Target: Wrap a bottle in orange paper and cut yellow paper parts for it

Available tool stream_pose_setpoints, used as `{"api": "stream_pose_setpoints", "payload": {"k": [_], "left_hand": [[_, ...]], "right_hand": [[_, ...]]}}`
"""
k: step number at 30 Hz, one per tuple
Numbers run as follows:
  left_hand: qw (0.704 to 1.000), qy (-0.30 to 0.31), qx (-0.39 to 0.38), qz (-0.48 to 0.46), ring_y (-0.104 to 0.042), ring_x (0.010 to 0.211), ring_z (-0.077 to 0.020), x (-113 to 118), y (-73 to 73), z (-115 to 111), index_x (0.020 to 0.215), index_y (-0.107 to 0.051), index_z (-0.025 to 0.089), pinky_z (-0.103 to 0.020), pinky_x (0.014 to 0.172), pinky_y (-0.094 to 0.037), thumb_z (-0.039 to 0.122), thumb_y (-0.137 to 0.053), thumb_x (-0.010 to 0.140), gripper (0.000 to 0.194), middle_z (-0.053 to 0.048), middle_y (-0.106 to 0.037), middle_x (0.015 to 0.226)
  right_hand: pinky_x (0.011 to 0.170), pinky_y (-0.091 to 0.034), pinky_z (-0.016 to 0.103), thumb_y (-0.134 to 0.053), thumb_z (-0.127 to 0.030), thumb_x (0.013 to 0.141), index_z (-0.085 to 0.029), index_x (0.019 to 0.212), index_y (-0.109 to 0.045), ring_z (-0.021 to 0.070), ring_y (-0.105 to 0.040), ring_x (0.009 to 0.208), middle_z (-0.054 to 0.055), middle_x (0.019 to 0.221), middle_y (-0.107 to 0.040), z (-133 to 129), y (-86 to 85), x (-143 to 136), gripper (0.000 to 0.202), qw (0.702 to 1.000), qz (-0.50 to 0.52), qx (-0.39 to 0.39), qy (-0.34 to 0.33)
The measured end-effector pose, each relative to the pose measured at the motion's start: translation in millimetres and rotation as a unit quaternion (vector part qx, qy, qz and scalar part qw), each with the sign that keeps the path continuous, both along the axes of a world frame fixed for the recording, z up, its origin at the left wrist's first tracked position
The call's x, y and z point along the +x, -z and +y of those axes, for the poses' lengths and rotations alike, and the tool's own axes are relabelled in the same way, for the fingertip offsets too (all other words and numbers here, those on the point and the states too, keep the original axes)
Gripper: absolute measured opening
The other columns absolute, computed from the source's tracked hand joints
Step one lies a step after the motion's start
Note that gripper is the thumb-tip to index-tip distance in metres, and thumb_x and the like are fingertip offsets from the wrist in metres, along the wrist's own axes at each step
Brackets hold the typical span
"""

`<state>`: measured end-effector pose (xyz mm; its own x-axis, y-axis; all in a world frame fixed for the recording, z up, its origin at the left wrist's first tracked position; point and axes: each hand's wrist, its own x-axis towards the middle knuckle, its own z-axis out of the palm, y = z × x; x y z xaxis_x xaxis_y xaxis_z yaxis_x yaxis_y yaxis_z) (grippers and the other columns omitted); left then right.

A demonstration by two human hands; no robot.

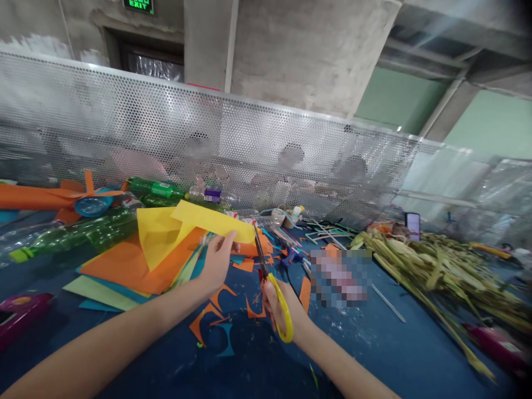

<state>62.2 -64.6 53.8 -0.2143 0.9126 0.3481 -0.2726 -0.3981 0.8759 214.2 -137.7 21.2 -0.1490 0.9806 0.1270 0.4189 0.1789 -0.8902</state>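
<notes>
Green plastic bottles (89, 231) lying at left of blue tabletop (341, 343). Dried husks (440, 271) heaped at right, phone (413, 226) upright beside them. Perforated metal panel (257, 133) standing behind. Lit exit sign (139, 5) above, at upper left.

left hand (216, 260) bare | right hand (280, 302) bare | forearms (124, 332) uncovered, slim, tapering

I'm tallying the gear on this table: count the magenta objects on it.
2. The left magenta object lies at the picture's left edge, partly cut off; the right magenta object lies near the dried husks. Others may be hidden under the clutter.
</notes>
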Motion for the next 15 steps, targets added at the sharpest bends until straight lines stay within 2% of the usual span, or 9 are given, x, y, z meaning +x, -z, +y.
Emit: {"api": "stream_pose_setpoints", "payload": {"k": [8, 15], "left_hand": [[1.0, 0.01, 0.01, -0.016, -0.052, 0.057, -0.0132, -2.8, -3.5, 2.5, 0.058, -0.054, 0.017, -0.024, 0.061, -0.043, 0.038, -0.057, 0.075, 0.027, 0.003, -0.051, 0.055], [0.999, 0.033, 0.028, -0.006, -0.054, 0.056, -0.0122, -5.3, -6.5, 6.6, 0.072, -0.058, 0.015, -0.023, 0.058, -0.043, 0.04, -0.056, 0.077, 0.025, 0.001, -0.057, 0.063]], "right_hand": [[0.036, -0.026, 0.021, -0.032, -0.066, 0.081, -0.02, 0.066, -0.037, 0.0067, -0.035, 0.038, -0.006, 0.048, -0.038, -0.6, -1.5, -0.8, 0.048, 1.0, -0.004, 0.008, -0.003], [0.033, -0.024, 0.02, -0.035, -0.062, 0.082, -0.02, 0.066, -0.037, 0.005, -0.032, 0.034, -0.007, 0.048, -0.037, -0.3, 1.3, -0.5, 0.045, 1.0, -0.006, -0.012, -0.005]]}}
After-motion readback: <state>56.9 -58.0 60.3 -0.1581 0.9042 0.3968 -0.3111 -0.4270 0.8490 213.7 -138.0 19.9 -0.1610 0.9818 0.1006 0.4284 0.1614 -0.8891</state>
